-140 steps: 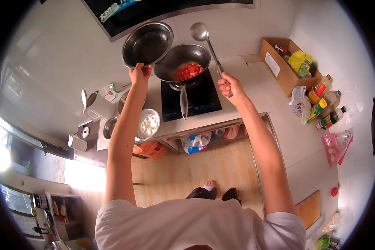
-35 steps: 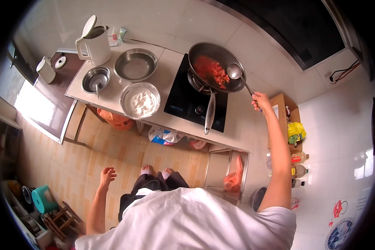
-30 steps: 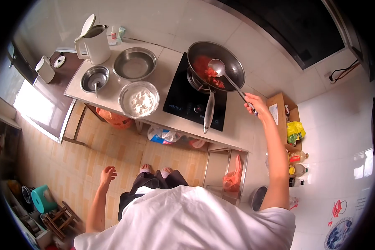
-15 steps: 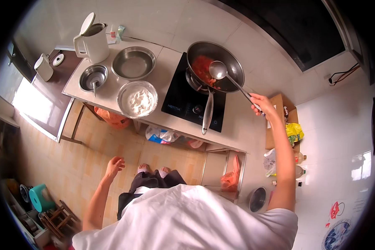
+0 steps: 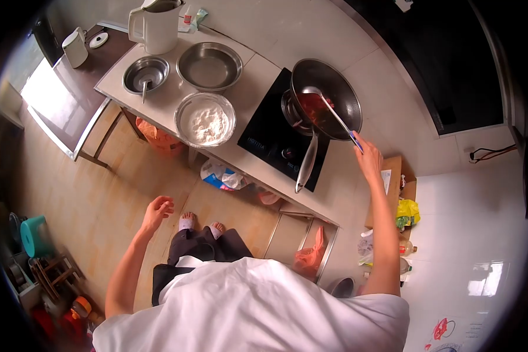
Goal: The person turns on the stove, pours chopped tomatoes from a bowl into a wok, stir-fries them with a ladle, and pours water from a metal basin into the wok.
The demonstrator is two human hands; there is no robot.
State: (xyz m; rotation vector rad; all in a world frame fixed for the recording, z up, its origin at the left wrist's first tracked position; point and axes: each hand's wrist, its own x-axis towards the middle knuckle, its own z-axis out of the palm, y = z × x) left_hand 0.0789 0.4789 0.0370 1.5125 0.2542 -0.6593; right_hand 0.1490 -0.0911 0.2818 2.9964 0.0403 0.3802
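Observation:
My right hand [image 5: 368, 157] is wrapped round the end of a long metal ladle [image 5: 336, 116]. The ladle's bowl dips into red, saucy food [image 5: 319, 108] in a dark wok [image 5: 347, 97]. The wok sits tilted on a black induction cooker [image 5: 266, 139], its metal handle [image 5: 307, 164] pointing towards me. My left hand [image 5: 157, 213] hangs in the air over the floor, loosely curled, apart from everything and holding nothing.
Left of the cooker stand a bowl of white flour [image 5: 208, 122], a wide metal basin [image 5: 210, 66], a smaller metal bowl [image 5: 145, 75] with a spoon, and a white pitcher [image 5: 158, 30]. A cardboard box [image 5: 395, 176] and bottles line the right. A range hood [image 5: 434, 64] hangs above.
The ladle has turned and its bowl has moved lower into the red food. My view has shifted, and my left hand stays raised without holding anything.

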